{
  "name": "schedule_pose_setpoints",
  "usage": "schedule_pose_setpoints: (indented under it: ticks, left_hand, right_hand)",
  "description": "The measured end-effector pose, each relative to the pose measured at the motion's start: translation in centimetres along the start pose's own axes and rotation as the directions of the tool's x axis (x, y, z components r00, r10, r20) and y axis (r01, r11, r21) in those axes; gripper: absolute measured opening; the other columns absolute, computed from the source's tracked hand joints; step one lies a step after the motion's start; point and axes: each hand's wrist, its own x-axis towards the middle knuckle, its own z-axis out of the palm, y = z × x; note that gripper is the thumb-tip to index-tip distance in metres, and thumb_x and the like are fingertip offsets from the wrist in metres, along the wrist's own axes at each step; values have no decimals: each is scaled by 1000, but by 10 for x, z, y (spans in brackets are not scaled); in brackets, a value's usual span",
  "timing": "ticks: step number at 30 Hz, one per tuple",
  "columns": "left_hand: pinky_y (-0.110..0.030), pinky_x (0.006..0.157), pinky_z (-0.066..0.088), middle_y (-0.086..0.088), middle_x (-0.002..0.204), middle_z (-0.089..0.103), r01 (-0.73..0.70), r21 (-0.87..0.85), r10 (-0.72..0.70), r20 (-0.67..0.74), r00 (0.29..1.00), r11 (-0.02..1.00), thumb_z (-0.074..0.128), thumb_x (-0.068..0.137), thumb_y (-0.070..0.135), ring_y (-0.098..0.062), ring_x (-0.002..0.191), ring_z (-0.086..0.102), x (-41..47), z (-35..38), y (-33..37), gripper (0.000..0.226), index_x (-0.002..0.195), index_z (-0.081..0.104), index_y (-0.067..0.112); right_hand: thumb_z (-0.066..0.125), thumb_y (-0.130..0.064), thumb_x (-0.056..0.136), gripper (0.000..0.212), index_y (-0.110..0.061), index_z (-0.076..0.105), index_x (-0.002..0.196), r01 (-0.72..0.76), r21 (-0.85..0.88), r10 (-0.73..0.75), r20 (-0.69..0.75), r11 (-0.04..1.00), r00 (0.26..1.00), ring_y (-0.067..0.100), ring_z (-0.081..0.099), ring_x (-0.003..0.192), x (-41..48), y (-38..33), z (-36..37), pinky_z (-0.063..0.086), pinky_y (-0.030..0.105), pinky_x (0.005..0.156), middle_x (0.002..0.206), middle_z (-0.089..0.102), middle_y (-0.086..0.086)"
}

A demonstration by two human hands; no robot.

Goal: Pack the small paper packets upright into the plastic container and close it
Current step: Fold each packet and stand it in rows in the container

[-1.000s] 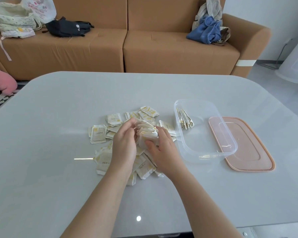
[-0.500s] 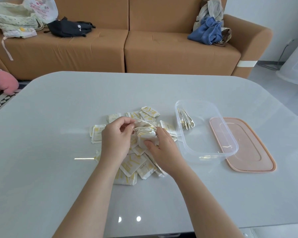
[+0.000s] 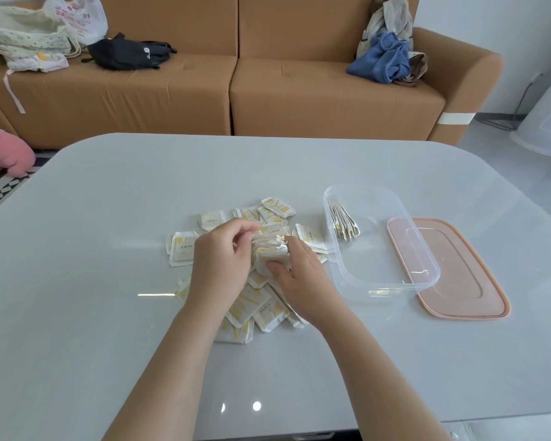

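A loose pile of small white-and-yellow paper packets (image 3: 252, 305) lies at the middle of the grey table. My right hand (image 3: 299, 278) grips an upright stack of packets (image 3: 272, 253) over the pile. My left hand (image 3: 223, 262) pinches the stack's top left edge with curled fingers. To the right stands the clear plastic container (image 3: 420, 275), open, with a few packets (image 3: 342, 219) standing upright against its far left wall. Its pink lid (image 3: 465, 281) lies flat on the table, partly under the container's right side.
The grey table (image 3: 109, 313) stretches wide to the left and front. Behind it is a brown sofa (image 3: 268, 97) with bags and clothes on it. A pink plush toy (image 3: 5, 152) lies on the floor at the left.
My left hand has drawn back left from the stack's side and now pinches its top edge. My right hand keeps hold of the stack. Packets in the pile's front have been uncovered.
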Motion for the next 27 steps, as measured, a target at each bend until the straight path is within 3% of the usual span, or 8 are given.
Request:
schedule_pose_setpoints:
  ticks: [4,6,8,14,17,21,24,27]
  left_hand:
    - [-28,90,49,7,103,74,379,-485,-377,106,920,788,52,84,22,-4,105,65,5,0,9,24,99,71,23]
    - [-26,92,50,0,108,74,458,-648,-433,213,876,608,48,90,22,-7,106,66,5,1,16,26,104,70,19]
    - [-24,91,49,0,110,73,519,-671,-451,296,842,529,45,94,22,-8,104,67,4,4,19,26,103,70,20]
    - [-29,106,40,0,133,61,565,-591,-416,384,825,575,25,100,30,-10,122,56,-1,8,10,46,130,56,16]
    - [-33,113,33,-4,139,55,555,-625,-363,420,832,548,20,102,31,-13,129,50,-1,6,13,51,138,48,10]
    - [-34,115,31,-4,141,52,564,-639,-344,447,826,522,19,102,33,-13,130,47,-2,5,13,52,140,45,8]
    - [-36,115,32,-6,141,52,568,-633,-364,437,823,525,22,102,32,-16,130,48,-4,6,13,51,140,46,8]
    - [-32,111,34,1,131,60,537,-639,-329,426,843,550,27,100,32,-12,126,51,-5,6,17,42,124,58,16]
  right_hand:
    - [53,-19,95,10,-20,43,96,-9,104,12,-36,995,999,18,46,98,1,-6,-4,39,45,97,93,49,-11]
    - [53,-22,95,9,-20,48,102,-3,115,10,-62,993,998,20,48,105,2,-7,-4,38,45,98,100,55,-7]
    - [52,-25,96,11,-20,46,103,-6,64,9,-58,998,998,20,45,109,2,-5,-1,35,46,101,102,51,-7]
    - [41,-33,97,29,-11,42,116,-68,-39,68,2,997,998,24,30,133,2,0,8,21,53,110,114,41,-8]
    - [43,-24,99,10,-18,36,104,-67,-10,67,2,998,998,27,31,132,1,-2,3,20,55,111,108,34,-11]
    - [42,-24,99,10,-19,35,104,-88,-28,89,27,996,996,26,27,136,1,-5,3,17,56,112,111,34,-11]
    - [39,-25,100,19,-12,38,114,-116,-78,121,58,990,991,22,13,145,0,-4,7,8,55,115,130,40,-4]
    - [39,-25,100,26,-9,38,121,-102,-70,105,37,992,994,21,13,145,1,-6,6,10,54,115,135,39,-3]
